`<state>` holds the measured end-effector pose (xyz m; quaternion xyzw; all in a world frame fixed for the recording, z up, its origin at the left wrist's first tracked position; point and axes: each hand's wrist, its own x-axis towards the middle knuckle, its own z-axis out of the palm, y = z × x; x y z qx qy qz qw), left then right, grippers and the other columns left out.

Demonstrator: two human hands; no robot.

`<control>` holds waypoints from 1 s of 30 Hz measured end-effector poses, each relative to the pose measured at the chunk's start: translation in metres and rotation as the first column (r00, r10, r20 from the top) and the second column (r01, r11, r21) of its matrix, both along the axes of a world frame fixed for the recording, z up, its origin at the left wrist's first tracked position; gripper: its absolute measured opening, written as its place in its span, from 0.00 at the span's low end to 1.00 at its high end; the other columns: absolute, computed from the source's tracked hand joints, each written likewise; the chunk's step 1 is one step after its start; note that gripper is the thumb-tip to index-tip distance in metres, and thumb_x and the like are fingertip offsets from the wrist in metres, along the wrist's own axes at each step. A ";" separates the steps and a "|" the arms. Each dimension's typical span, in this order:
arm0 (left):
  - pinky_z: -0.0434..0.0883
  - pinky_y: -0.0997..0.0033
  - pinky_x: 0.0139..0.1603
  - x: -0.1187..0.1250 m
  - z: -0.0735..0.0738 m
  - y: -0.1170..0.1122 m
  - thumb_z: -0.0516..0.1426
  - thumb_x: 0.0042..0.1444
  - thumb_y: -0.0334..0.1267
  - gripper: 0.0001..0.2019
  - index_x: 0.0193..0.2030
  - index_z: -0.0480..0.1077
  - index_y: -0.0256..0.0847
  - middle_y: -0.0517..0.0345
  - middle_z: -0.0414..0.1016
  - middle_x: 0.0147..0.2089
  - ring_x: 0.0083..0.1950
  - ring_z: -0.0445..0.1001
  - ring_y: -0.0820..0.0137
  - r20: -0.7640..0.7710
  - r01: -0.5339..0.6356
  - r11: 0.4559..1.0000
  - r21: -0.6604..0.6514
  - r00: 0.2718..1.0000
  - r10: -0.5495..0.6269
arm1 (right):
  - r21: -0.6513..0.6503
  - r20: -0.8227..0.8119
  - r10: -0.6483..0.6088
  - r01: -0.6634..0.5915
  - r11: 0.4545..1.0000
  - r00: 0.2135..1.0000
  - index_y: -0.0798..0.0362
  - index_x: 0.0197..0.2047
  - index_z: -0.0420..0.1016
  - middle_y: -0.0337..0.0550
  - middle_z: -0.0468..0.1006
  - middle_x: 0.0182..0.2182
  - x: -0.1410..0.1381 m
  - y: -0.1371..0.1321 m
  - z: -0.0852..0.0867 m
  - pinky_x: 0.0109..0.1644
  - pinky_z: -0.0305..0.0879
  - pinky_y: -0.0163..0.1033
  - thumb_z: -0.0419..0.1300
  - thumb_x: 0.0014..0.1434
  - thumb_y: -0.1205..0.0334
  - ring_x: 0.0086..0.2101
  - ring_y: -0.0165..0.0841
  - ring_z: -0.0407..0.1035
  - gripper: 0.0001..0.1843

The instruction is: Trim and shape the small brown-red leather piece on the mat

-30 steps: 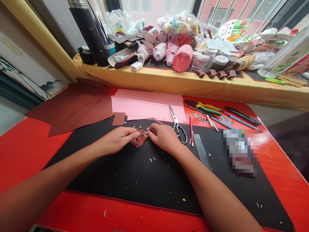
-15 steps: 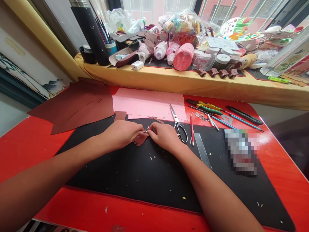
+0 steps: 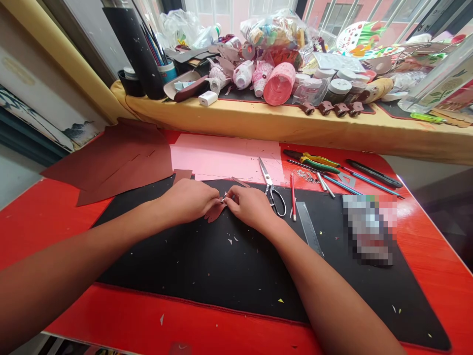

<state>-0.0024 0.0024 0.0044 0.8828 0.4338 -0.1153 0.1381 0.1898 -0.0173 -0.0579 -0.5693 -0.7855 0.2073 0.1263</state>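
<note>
My left hand (image 3: 194, 199) is closed in a pinch over a small brown cut-out piece (image 3: 215, 214) with a scalloped lower edge, just above the black mat (image 3: 207, 276). Close against it, my right hand (image 3: 249, 204) pinches with thumb and forefinger. Between the two sets of fingertips shows a small pale sliver, too tiny to name. The fingers cover most of the brown piece. Silver scissors (image 3: 269, 181) lie open just beyond my right hand, and a red pencil (image 3: 293, 195) and a clear ruler (image 3: 309, 228) are to its right.
Brown sheets (image 3: 111, 162) lie at the left, pink sheets (image 3: 225, 155) behind my hands. Pliers (image 3: 314, 160), metal rings (image 3: 306, 176), a black cutter (image 3: 373, 173) and a blurred packet (image 3: 369, 229) are at the right. A cluttered ledge (image 3: 229, 118) runs along the back.
The view has shifted very slightly. My fingertips have drawn a little closer together, and less of the thin pale sliver between them shows. Nothing else has moved.
</note>
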 end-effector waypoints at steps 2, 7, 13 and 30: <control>0.55 0.69 0.30 0.000 -0.001 0.001 0.47 0.68 0.43 0.22 0.27 0.77 0.49 0.62 0.81 0.29 0.31 0.75 0.67 0.002 0.002 1.000 -0.009 1.000 -0.001 | 0.000 -0.001 0.000 0.000 1.000 1.000 0.46 0.45 0.80 0.39 0.84 0.36 0.000 0.000 0.000 0.34 0.56 0.37 0.58 0.68 0.55 0.36 0.36 0.75 0.10; 0.55 0.68 0.30 0.000 -0.002 0.003 0.51 0.66 0.43 0.19 0.26 0.76 0.47 0.58 0.79 0.28 0.28 0.73 0.67 0.020 -0.019 0.999 0.032 1.000 0.019 | -0.015 0.007 -0.004 0.005 1.000 1.000 0.46 0.45 0.80 0.39 0.84 0.37 -0.001 0.000 0.001 0.36 0.58 0.37 0.58 0.69 0.55 0.37 0.36 0.75 0.10; 0.54 0.69 0.29 0.007 0.006 0.002 0.52 0.65 0.41 0.19 0.24 0.76 0.46 0.59 0.80 0.28 0.27 0.72 0.68 -0.021 -0.010 1.000 0.004 1.000 0.010 | -0.025 0.005 -0.004 0.004 1.000 1.000 0.46 0.46 0.79 0.40 0.84 0.38 0.000 0.000 0.002 0.38 0.59 0.37 0.58 0.69 0.55 0.38 0.37 0.75 0.10; 0.62 0.69 0.30 0.042 0.012 0.027 0.58 0.52 0.35 0.16 0.16 0.78 0.47 0.56 0.76 0.19 0.21 0.69 0.68 -0.249 -0.015 0.972 -0.235 0.967 -0.046 | -0.001 0.010 0.006 -0.006 1.000 1.000 0.46 0.45 0.79 0.40 0.84 0.39 0.000 0.000 0.001 0.36 0.59 0.37 0.58 0.69 0.54 0.38 0.38 0.76 0.10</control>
